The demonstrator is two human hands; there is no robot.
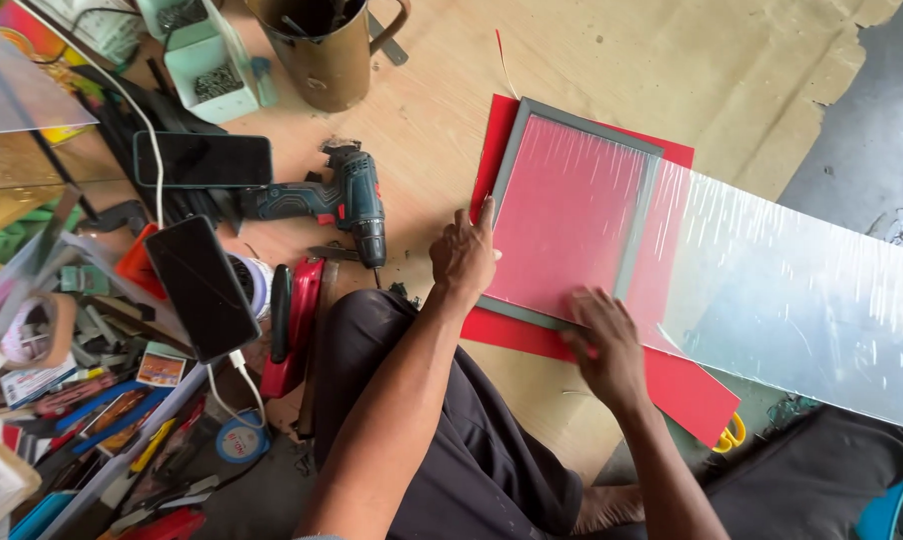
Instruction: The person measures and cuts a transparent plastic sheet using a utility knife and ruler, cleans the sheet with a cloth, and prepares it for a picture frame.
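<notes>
The right hand (604, 338) lies flat, fingers spread, pressing the near edge of a long clear plastic sheet (772, 270) where it overlaps a grey rectangular picture frame (572, 215). The left hand (464, 255) rests open against the frame's left edge, gripping nothing. Frame and sheet lie on a red board (687, 385) on the brown floor (442, 110). Further left lies a blue-green cordless drill (337, 200).
</notes>
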